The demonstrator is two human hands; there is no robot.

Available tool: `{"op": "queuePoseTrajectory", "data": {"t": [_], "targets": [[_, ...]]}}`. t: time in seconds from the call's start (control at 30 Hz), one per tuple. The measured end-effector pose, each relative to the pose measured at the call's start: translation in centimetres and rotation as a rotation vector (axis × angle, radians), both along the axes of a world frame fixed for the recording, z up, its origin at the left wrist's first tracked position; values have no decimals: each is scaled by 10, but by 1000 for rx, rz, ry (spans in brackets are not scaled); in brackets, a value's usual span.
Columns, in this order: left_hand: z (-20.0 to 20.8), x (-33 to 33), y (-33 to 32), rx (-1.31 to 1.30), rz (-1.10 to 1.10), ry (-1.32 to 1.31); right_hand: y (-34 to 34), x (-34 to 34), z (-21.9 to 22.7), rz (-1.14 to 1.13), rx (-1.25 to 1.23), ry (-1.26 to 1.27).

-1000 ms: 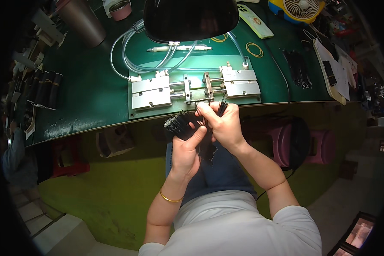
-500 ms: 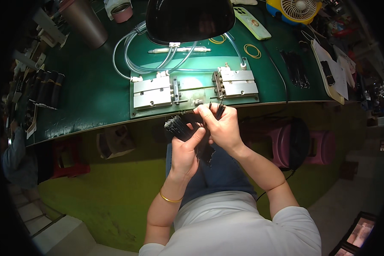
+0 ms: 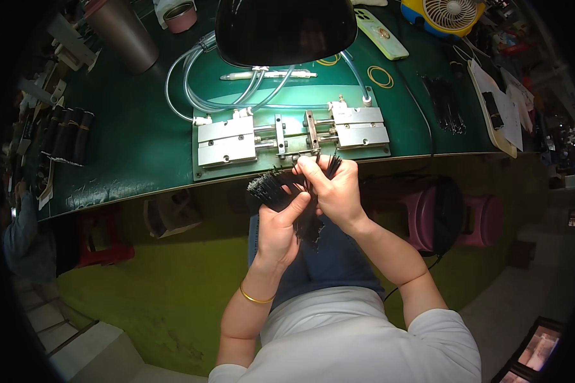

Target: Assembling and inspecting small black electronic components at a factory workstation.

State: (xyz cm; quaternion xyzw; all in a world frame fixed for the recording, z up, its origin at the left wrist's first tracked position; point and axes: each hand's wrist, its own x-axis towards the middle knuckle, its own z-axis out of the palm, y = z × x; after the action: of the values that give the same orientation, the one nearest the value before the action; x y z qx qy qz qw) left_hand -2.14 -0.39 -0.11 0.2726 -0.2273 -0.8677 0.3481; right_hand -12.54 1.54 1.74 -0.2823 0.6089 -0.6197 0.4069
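The left hand (image 3: 279, 230) grips a black strand bundle (image 3: 267, 186). The right hand (image 3: 338, 195) clasps a smaller bunch (image 3: 333, 166) — near the metal fixture (image 3: 227, 140).

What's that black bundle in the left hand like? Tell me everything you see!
The bundle is lots of thin, dark strands, like wires, packed side by side; I can't tell what they're made of. The left hand grips it, thumb on top. Its pale-tipped ends fan out toward the upper left, and what looks like the other end pokes out below the hand. It's held just in front of the table.
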Motion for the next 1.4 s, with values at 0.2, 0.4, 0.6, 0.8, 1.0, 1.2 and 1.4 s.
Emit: {"op": "queuePoseTrajectory", "data": {"t": [0.2, 0.4, 0.6, 0.8, 1.0, 1.2, 1.4], "targets": [[1, 1, 1, 14, 2, 4, 2, -2, -2, 23, -29, -3], [1, 2, 3, -4, 6, -9, 3, 2, 3, 50, -28, 31], [2, 1, 1, 5, 33, -15, 2, 4, 3, 2, -7, -3], [2, 0, -1, 14, 26, 1, -1, 2, 1, -14, 1, -21], [5, 1, -1, 7, 13, -26, 0, 1, 2, -13, 11, -12], [0, 3, 0, -50, -10, 12, 2, 2, 1, 38, -36, 23], [3, 1, 3, 2, 27, -21, 3, 3, 0, 11, -19, -2]]}}
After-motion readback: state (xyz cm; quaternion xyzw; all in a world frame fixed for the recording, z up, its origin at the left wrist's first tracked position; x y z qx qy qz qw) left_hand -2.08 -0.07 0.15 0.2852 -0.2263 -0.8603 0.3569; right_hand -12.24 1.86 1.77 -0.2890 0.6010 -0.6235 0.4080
